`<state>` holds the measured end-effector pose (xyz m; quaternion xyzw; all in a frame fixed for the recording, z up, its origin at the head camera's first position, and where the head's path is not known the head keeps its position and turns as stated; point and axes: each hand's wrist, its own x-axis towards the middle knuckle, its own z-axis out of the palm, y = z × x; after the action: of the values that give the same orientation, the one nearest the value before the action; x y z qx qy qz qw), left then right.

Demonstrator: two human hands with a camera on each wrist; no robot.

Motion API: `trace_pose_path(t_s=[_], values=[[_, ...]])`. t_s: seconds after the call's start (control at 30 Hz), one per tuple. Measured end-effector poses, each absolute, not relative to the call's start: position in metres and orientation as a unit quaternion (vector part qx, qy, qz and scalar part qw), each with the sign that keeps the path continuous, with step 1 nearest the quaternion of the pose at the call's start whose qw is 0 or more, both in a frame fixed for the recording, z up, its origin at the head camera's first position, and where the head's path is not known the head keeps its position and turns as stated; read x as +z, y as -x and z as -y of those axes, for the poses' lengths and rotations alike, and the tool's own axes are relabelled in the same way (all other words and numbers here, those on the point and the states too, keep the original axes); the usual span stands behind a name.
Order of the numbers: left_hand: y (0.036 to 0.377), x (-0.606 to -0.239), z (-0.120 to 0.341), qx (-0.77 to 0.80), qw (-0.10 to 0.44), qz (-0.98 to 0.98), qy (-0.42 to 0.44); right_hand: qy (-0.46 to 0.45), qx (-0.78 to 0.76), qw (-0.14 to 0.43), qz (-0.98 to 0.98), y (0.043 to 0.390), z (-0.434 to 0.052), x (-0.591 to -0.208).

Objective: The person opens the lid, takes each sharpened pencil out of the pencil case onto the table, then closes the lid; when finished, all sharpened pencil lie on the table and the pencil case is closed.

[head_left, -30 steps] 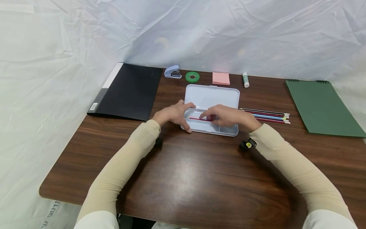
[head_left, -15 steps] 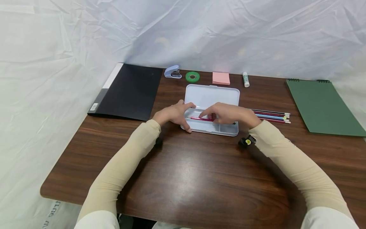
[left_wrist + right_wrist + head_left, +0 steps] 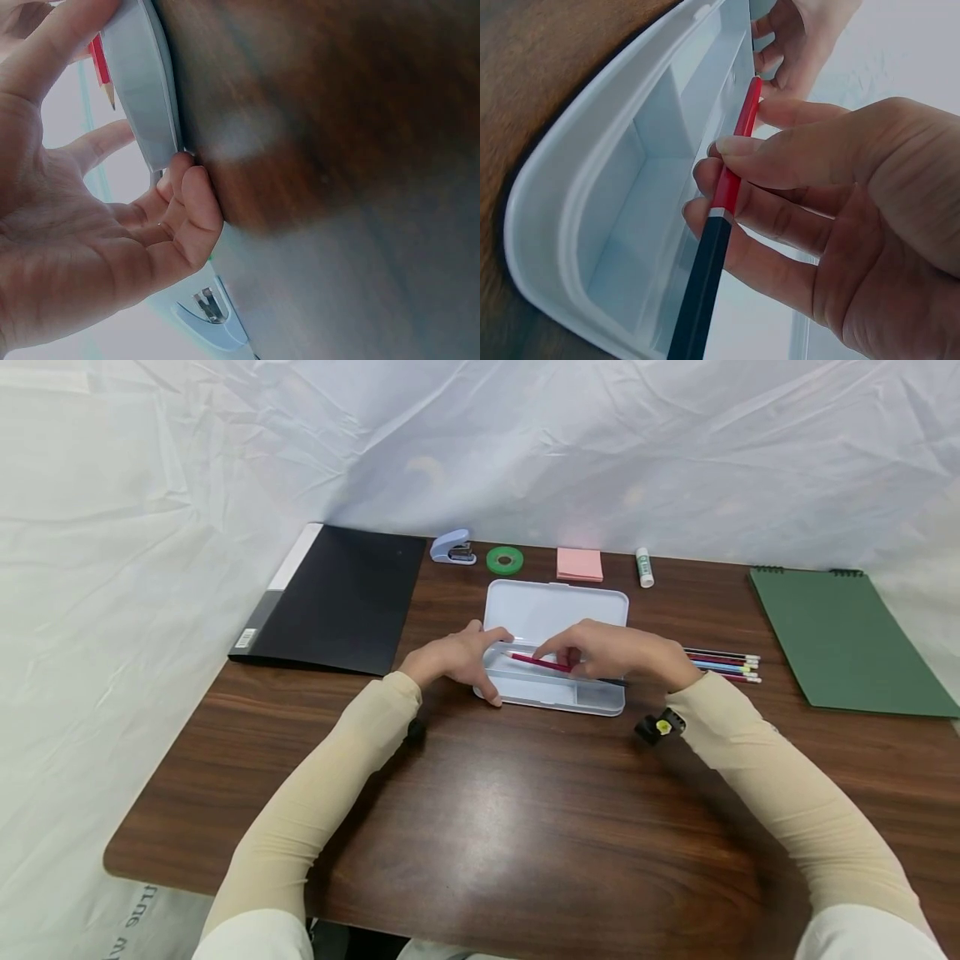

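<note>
A light-coloured pencil case (image 3: 517, 692) lies with its lid (image 3: 555, 608) raised toward the back. My left hand (image 3: 455, 660) holds its left end, thumb at the front corner and a finger at the hinge side. In the left wrist view, curled fingers (image 3: 196, 217) touch the case's end wall (image 3: 146, 82). My right hand (image 3: 611, 650) pinches a red-and-black pencil (image 3: 730, 184) between thumb and fingers above the tray. The pencil's sharpened tip (image 3: 110, 96) points toward the left hand. Divided compartments (image 3: 656, 180) show beneath the pencil in the right wrist view.
Several pencils (image 3: 723, 666) lie right of the case, partly behind the right wrist. A stapler (image 3: 453, 548), green tape (image 3: 505, 560), pink sticky notes (image 3: 579, 565) and a glue stick (image 3: 644, 568) line the back. A black folder (image 3: 348, 602) and green notebook (image 3: 855, 643) flank them.
My right hand has risen slightly and shifted right and back, bringing the pencil with it. The pencil now slants more across the tray. My left hand has stayed on the case.
</note>
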<state>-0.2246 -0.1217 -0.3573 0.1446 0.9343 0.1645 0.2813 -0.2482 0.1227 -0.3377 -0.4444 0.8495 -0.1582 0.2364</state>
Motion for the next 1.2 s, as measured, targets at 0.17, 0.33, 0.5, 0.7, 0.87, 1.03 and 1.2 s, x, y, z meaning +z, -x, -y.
trace_pose_path(t_s=[0.17, 0.33, 0.5, 0.7, 0.87, 1.03, 1.2], values=[[0.223, -0.357, 0.123, 0.166, 0.277, -0.935, -0.147, 0.428, -0.164, 0.238, -0.857, 0.246, -0.130, -0.337], [0.223, -0.357, 0.123, 0.169, 0.275, -0.935, -0.148, 0.420, -0.173, 0.235, -0.859, 0.244, -0.142, -0.338], [0.223, -0.358, 0.123, 0.172, 0.274, -0.934, -0.150, 0.421, -0.177, 0.231, -0.859, 0.243, -0.158, -0.340], [0.223, -0.357, 0.123, 0.169, 0.276, -0.934, -0.149, 0.419, -0.171, 0.217, -0.865, 0.238, -0.180, -0.335], [0.223, -0.357, 0.123, 0.170, 0.277, -0.934, -0.150, 0.403, -0.169, 0.210, -0.874, 0.233, -0.196, -0.329], [0.222, -0.357, 0.124, 0.172, 0.275, -0.934, -0.153, 0.392, -0.172, 0.214, -0.878, 0.230, -0.212, -0.326], [0.222, -0.357, 0.124, 0.172, 0.273, -0.934, -0.155, 0.386, -0.167, 0.203, -0.884, 0.229, -0.230, -0.326]])
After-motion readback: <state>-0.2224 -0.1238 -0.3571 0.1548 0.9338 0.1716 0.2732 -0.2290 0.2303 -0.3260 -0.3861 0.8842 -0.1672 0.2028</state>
